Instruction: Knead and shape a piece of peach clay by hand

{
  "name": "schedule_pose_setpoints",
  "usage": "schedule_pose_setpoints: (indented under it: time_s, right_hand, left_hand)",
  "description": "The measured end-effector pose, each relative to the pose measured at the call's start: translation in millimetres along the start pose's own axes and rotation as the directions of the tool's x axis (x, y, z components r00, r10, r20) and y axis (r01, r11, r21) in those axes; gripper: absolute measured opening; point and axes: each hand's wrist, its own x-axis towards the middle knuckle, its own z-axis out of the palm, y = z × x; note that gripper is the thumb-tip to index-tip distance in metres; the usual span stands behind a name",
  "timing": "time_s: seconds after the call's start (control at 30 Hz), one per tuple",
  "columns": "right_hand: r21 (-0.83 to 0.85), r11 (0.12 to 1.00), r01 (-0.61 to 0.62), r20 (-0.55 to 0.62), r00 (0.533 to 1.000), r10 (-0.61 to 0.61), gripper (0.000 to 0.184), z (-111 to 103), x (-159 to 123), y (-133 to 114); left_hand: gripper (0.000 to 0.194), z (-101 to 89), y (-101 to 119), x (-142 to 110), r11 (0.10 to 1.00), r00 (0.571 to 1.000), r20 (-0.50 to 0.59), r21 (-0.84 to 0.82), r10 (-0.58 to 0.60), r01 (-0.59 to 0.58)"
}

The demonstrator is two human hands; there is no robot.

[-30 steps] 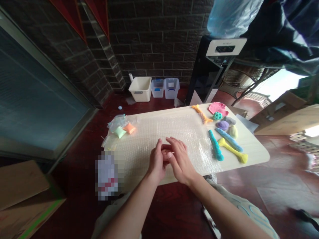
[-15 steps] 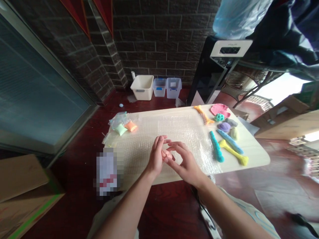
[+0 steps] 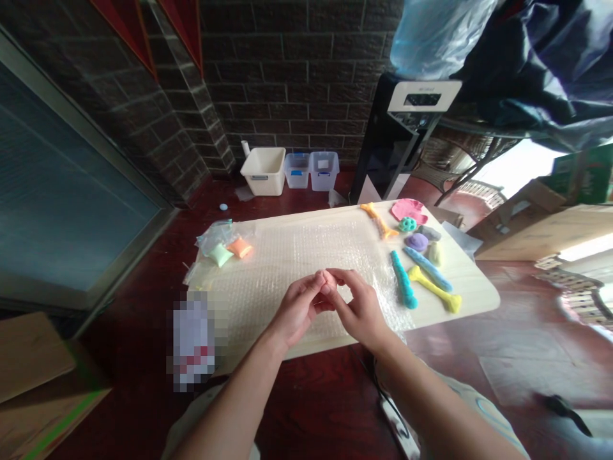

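My left hand [image 3: 297, 309] and my right hand [image 3: 358, 306] meet over the near middle of a pale wooden table [image 3: 479, 287]. Their fingertips pinch a small pinkish lump of clay [image 3: 327, 279] between them. Under the hands lies a sheet of clear bubble wrap [image 3: 311, 249]. To the right lie shaped clay pieces: a teal roll [image 3: 403, 289], a yellow bone shape [image 3: 435, 289], a blue roll [image 3: 428, 268], a purple ball [image 3: 416, 241], an orange strip [image 3: 378, 221] and a flat pink piece [image 3: 408, 209].
Small bags of green clay [image 3: 220, 254] and orange clay [image 3: 239, 247] lie at the table's left end. On the red floor beyond stand a white bin [image 3: 263, 171] and two clear boxes [image 3: 311, 170]. A black water dispenser [image 3: 397, 134] rises behind. Cardboard [image 3: 33, 364] lies at left.
My hands were pressed flat together, then parted with fingers spread. Now the fingertips of both have closed on the small clay lump and lifted it slightly.
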Motion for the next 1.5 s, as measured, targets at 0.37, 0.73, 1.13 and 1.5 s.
schedule_pose_setpoints:
  time_s: [0.37, 0.73, 1.13, 1.5]
  right_hand:
    - [-0.050, 0.999, 0.021, 0.047, 0.999, -0.018, 0.025, -2.7, 1.0, 5.6]
    - [0.171, 0.975, -0.142, 0.036, 0.990, 0.138, 0.029, -3.3, 4.2, 0.2]
    - [0.221, 0.947, -0.235, 0.110, 0.970, 0.215, 0.031, 1.6, 1.3, 5.8]
    - [0.383, 0.853, -0.354, 0.137, 0.935, 0.326, 0.041, 7.7, 3.6, 12.0]
  left_hand:
    - [0.039, -1.0, -1.2, -0.9, 0.990, 0.989, -0.035, -0.036, -0.140, 0.139]
    - [0.036, -1.6, -1.4, 0.5, 0.988, 0.998, -0.069, 0.152, 0.013, -0.002]
    - [0.035, -7.2, -8.3, 1.4, 0.937, 0.987, -0.028, 0.319, 0.157, -0.140]
    - [0.035, -6.0, -1.8, 3.0, 0.975, 0.998, -0.024, 0.215, 0.062, -0.055]
